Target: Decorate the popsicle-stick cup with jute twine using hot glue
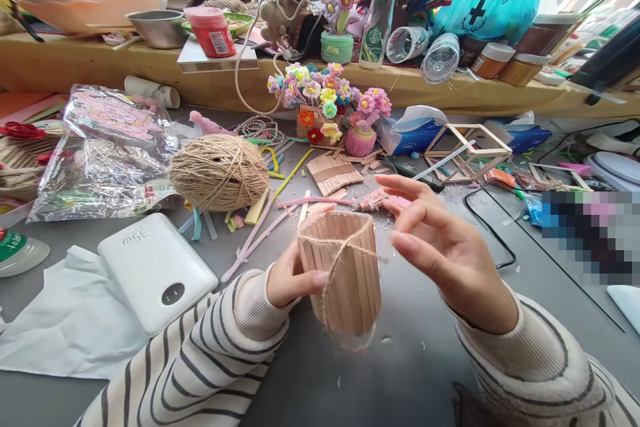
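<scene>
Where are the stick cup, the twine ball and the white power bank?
Stick cup (354,287): head view, outer wall.
Twine ball (216,175): head view, near side.
White power bank (153,267): head view, top face.

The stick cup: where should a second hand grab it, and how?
The stick cup is probably best gripped low on its right wall, coming from the right: that tall side is bare below the string, and the right hand is close. The left hand holds the left side.

Stick-walled cup (353,287) in left fingers (307,282), twine (344,245) across it — right fingers (426,215) near, spread.
</scene>
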A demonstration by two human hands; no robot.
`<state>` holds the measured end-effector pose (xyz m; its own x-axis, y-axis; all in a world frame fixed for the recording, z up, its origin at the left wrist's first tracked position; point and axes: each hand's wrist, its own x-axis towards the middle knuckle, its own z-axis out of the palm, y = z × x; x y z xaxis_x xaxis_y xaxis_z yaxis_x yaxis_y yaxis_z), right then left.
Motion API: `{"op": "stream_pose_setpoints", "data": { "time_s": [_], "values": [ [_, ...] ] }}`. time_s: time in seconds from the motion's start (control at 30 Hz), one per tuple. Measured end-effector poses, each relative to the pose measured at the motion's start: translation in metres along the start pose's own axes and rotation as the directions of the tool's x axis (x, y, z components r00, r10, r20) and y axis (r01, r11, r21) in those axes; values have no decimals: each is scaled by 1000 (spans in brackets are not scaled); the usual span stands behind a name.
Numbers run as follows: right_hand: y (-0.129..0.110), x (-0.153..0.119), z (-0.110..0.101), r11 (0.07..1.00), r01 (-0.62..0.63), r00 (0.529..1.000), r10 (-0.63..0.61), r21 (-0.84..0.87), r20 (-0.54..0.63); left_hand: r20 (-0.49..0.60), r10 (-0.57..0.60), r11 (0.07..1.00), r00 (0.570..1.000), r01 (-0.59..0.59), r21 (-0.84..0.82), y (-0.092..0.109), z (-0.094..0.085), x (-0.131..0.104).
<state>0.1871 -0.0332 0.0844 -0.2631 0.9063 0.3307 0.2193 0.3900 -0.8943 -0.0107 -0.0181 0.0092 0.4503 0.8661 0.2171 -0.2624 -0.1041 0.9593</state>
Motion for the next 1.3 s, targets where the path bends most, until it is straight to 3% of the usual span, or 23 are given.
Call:
{"op": "stream_pose_setpoints", "data": {
  "time_s": [0.17, 0.37, 0.67, 0.8, 1.0, 1.3],
  "values": [
    [3, 3, -4, 990, 31, 999, -34, -139, -13, -88, 28, 1000, 996, -29, -6, -2, -4, -1],
    [-1, 6, -7, 970, 69, 981, -23, -235, 192, 13, 145, 978, 989, -146, 147, -7, -8, -4],
    [-3, 7, -11, 948, 122, 948, -25, -293, 316, 70, 112, 970, 991, -124, 210, -11, -11, -9],
    [-3, 7, -11, 945, 133, 945, -29, -299, 326, 72, 73, 976, 995, -86, 201, -12, -11, -10],
    [-1, 7, -10, 950, 148, 939, -47, -276, 340, 64, 111, 968, 992, -122, 218, -13, -11, -8],
    [3, 8, -7, 967, 46, 963, 24, -251, 269, 74, 34, 986, 997, -46, 162, -8, -8, -7]
  ]
}}
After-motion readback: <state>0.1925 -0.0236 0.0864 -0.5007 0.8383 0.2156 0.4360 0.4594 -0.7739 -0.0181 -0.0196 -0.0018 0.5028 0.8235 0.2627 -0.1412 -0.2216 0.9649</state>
